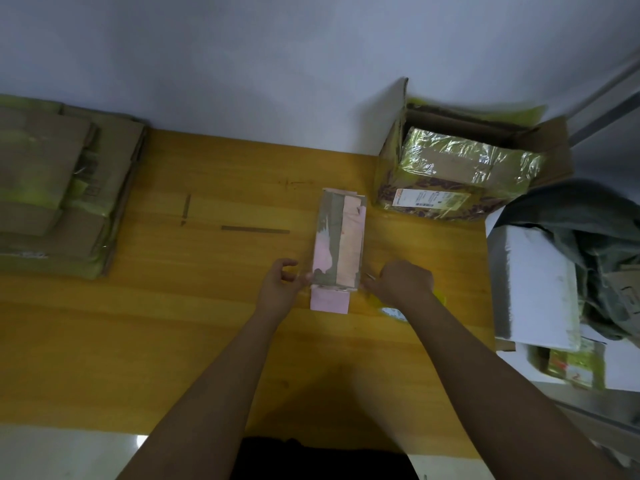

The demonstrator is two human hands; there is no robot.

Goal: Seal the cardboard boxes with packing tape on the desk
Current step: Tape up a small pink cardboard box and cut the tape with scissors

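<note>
Box: your small pink and brown cardboard box [338, 242] lies lengthwise near the middle of the table [194, 327], its long side running from you toward the far edge; a pink flap sticks out flat on the table at its near end.
Left hand: your left hand [278, 284] is at the box's near left corner, thumb and fingertips curled and pinching that corner edge.
Right hand: your right hand [403, 280] sits just beside the box's near right corner, fingers curled on a thin clear strip that looks like tape; whether it touches the box you cannot tell.
Tape roll: a roll of packing tape [393, 312] lies on the table under your right forearm, mostly hidden.
Far right corner: an open carton [450, 188], wrapped in yellowish tape and bearing a shipping label, stands here with a taped parcel inside.
Left edge: a stack of flattened cardboard boxes [59, 188] rests here, well apart from your hands.
</note>
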